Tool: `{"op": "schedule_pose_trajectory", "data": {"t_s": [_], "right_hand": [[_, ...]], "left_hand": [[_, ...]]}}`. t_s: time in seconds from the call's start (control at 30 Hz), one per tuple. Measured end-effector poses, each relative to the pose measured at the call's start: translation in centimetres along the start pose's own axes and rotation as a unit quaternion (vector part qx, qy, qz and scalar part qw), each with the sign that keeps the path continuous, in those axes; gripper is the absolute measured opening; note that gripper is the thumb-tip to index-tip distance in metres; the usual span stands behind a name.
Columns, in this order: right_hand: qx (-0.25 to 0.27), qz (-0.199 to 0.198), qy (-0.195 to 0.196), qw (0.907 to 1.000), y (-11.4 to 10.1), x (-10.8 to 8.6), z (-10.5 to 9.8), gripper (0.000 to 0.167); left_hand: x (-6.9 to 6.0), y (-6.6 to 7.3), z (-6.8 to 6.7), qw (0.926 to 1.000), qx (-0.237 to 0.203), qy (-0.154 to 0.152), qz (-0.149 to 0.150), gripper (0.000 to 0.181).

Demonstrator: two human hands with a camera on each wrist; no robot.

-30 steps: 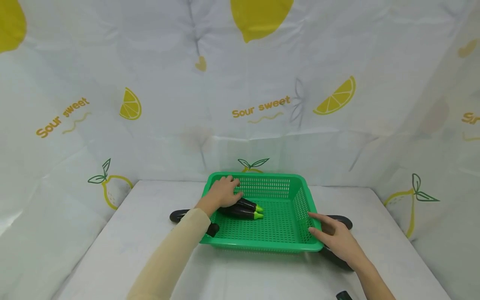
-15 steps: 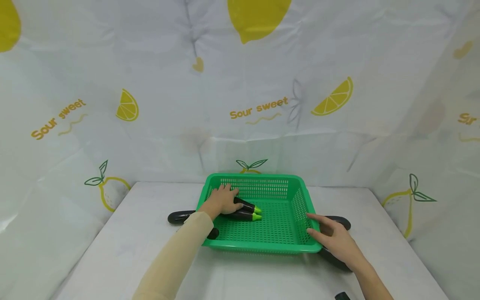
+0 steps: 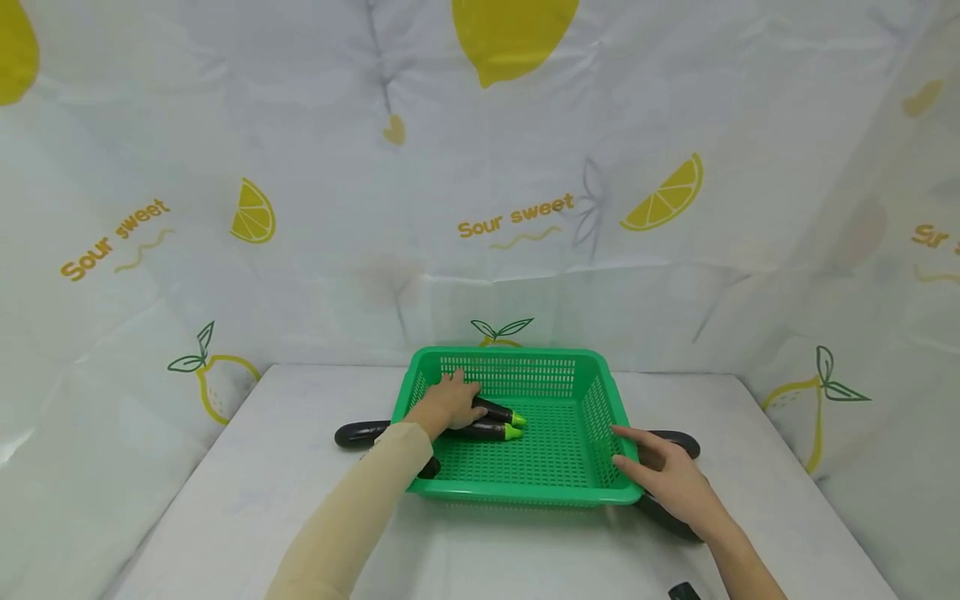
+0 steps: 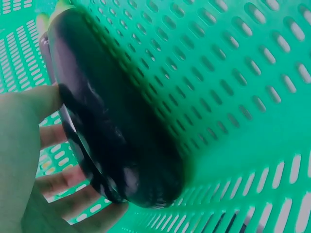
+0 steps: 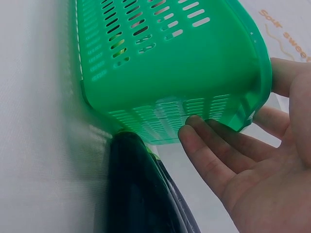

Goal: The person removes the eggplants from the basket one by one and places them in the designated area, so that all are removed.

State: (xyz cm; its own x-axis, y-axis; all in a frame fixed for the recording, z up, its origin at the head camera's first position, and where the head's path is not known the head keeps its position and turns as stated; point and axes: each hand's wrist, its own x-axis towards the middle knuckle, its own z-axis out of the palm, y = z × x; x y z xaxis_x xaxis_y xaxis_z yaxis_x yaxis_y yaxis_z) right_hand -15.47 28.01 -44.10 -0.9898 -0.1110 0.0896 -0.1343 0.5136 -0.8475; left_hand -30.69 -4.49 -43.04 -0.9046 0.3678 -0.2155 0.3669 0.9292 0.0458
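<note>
A green perforated basket (image 3: 517, 493) holds two dark eggplants with bright green stem ends. My left hand (image 3: 446, 404) reaches into its left side. Its thumb and fingers hold the rear eggplant (image 3: 497, 411), while the front eggplant (image 3: 480, 430) lies beside it. In the left wrist view, the front eggplant (image 4: 112, 116) hides part of the rear one and the thumb tip. My right hand (image 3: 671, 479) grips the basket's right rim. In the right wrist view, two digits hook over the rim and the other fingers (image 5: 209, 155) lie along the outer wall.
Outside the basket, an eggplant (image 3: 362, 434) lies on the white table (image 3: 247, 483) at the left. More eggplants (image 3: 669, 521) lie at the right, partly behind my right hand. Small dark objects show near both forearms. A lemon-print sheet (image 3: 360, 208) stands behind.
My left hand has shifted lower and slightly forward-right over the last half second, and the rear eggplant has slid a little right. The right hand and basket stay in place.
</note>
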Motion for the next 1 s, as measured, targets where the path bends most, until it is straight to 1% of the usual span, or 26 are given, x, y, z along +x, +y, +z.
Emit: {"op": "schedule_pose_trajectory", "data": {"t_s": [0.1, 0.2, 0.23, 0.3, 0.43, 0.47, 0.6, 0.7, 0.87, 1.0], "right_hand": [[0.000, 0.001, -0.002, 1.0000, 0.0, 0.0, 0.1, 0.057], [0.003, 0.000, -0.002, 1.0000, -0.1, -0.1, 0.1, 0.056], [0.003, 0.000, -0.002, 1.0000, -0.1, 0.0, 0.1, 0.056], [0.004, -0.001, -0.002, 1.0000, -0.1, 0.0, 0.2, 0.056], [0.002, -0.002, -0.002, 1.0000, -0.1, 0.0, 0.3, 0.056], [0.000, -0.001, -0.002, 1.0000, -0.1, 0.0, 0.3, 0.056], [-0.012, 0.000, 0.002, 0.9999, -0.1, 0.1, 0.3, 0.056], [-0.020, -0.001, 0.006, 0.9998, -0.1, 0.1, 0.3, 0.057], [-0.014, -0.001, 0.003, 0.9999, 0.0, 0.1, 0.1, 0.056], [-0.007, -0.003, 0.002, 1.0000, 0.0, 0.0, 0.1, 0.056]], "left_hand": [[0.1, 0.1, 0.0, 1.0000, 0.001, 0.007, 0.004, 0.053], [0.2, 0.0, -0.1, 0.9998, -0.006, 0.013, 0.011, 0.045], [0.2, -0.1, -0.1, 0.9998, -0.010, 0.012, 0.011, 0.045], [0.1, -0.1, -0.1, 0.9998, -0.014, 0.005, 0.009, 0.046], [-0.1, -0.2, -0.2, 0.9997, -0.021, -0.012, 0.000, 0.056], [-0.2, -0.1, -0.2, 0.9997, -0.021, -0.014, -0.001, 0.056], [-0.3, 0.1, -0.3, 0.9996, -0.025, -0.014, 0.002, 0.055], [-0.2, 0.2, -0.5, 0.9997, -0.019, -0.012, 0.008, 0.058], [-0.2, 0.3, -1.3, 0.9997, -0.007, -0.007, 0.021, 0.059], [-0.8, 0.3, -2.3, 0.9991, -0.019, -0.006, 0.037, 0.052]]}}
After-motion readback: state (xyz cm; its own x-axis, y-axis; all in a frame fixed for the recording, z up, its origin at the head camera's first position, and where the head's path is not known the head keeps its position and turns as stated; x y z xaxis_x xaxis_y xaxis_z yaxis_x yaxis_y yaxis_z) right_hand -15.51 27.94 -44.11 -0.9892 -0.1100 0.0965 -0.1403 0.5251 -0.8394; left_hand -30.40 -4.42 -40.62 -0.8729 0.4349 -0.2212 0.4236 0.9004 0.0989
